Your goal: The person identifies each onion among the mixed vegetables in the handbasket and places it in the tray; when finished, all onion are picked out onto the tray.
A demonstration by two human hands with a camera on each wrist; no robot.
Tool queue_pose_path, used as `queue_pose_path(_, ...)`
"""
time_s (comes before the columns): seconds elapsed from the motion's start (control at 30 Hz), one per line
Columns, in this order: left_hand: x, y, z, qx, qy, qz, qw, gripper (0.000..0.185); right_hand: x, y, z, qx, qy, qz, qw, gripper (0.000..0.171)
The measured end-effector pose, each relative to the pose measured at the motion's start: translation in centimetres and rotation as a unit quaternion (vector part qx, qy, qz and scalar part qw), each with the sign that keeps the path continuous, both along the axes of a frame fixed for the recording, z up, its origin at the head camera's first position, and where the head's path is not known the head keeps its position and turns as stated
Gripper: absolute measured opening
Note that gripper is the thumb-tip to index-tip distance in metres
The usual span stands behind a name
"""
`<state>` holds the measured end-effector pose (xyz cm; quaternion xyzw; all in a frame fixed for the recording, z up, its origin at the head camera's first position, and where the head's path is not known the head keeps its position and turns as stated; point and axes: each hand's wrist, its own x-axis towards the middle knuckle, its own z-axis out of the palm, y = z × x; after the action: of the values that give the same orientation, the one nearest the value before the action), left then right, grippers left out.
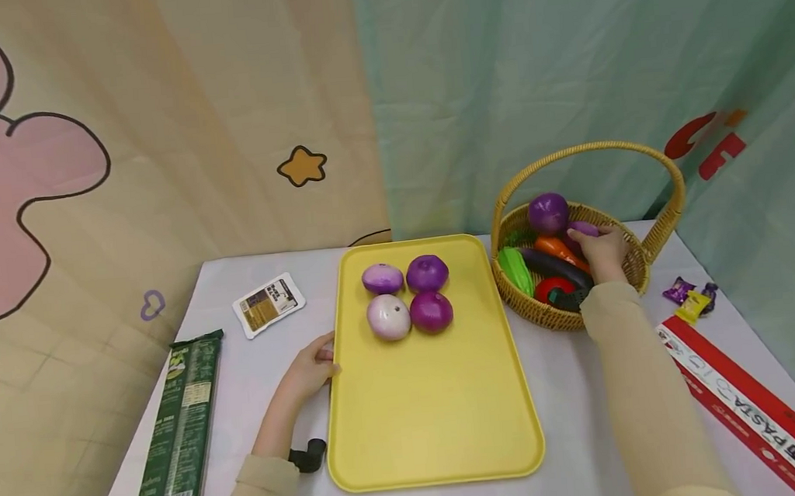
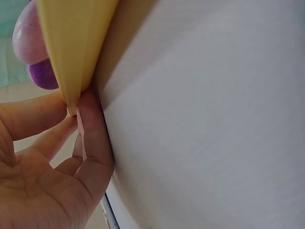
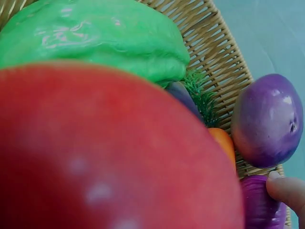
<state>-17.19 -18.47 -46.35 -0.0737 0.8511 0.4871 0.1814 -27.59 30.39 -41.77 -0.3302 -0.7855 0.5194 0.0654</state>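
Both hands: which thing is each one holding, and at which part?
The left hand pinches the yellow tray at its left rim. The right hand grips a purple onion in the basket, around its side.

four onions [image 1: 408,298] sit on one yellow tray [image 1: 432,416], two more onions [image 1: 547,213] in the single wicker basket [image 1: 633,264]. the basket also holds one carrot [image 1: 557,249], one eggplant [image 1: 555,265], one tomato [image 1: 553,289], one green vegetable [image 1: 515,270]

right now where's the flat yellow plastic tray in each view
Head: flat yellow plastic tray at centre on the table, left hand holding its left rim.
Left wrist: its edge at upper left, pinched by fingers.
Right wrist: not in it.
Shared landmark: pale round onion.
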Motion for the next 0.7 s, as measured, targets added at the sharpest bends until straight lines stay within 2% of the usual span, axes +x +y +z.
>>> queue_pose_path(0.07, -0.1, -0.1, 0.0, 0.001, 0.001, -0.001, 1.0, 0.066, 0.2, 0.1, -0.1, 0.009, 0.002, 0.007, 1.0, 0.078)
queue_pose_path(0.23, 0.1, 0.0, 0.1, 0.007, 0.002, -0.001, 1.0, 0.066, 0.3, 0.1, -0.2, -0.012, 0.011, -0.002, 1.0, 0.078)
queue_pose_path(0.37, 0.1, 0.2, 0.1, 0.011, -0.001, -0.001, 0.9999, 0.065, 0.5, 0.1, 0.3, -0.021, 0.004, -0.008, 1.0, 0.083)
queue_pose_path(0.53, 0.1, 0.2, -0.1, 0.009, -0.01, -0.001, 0.9999, 0.066, 1.0, -0.1, 2.6, -0.046, -0.007, 0.007, 0.999, 0.093)
queue_pose_path(0.63, 0.0, 0.0, -0.1, 0.005, -0.01, 0.004, 0.9999, 0.067, 2.1, -1.1, 4.5, -0.044, -0.003, 0.04, 0.998, 0.096)
queue_pose_path(0.7, -0.1, -0.1, 0.0, 0.0, -0.009, 0.003, 1.0, 0.067, 3.3, -2.0, 5.5, -0.039, 0.001, 0.081, 0.996, 0.097)
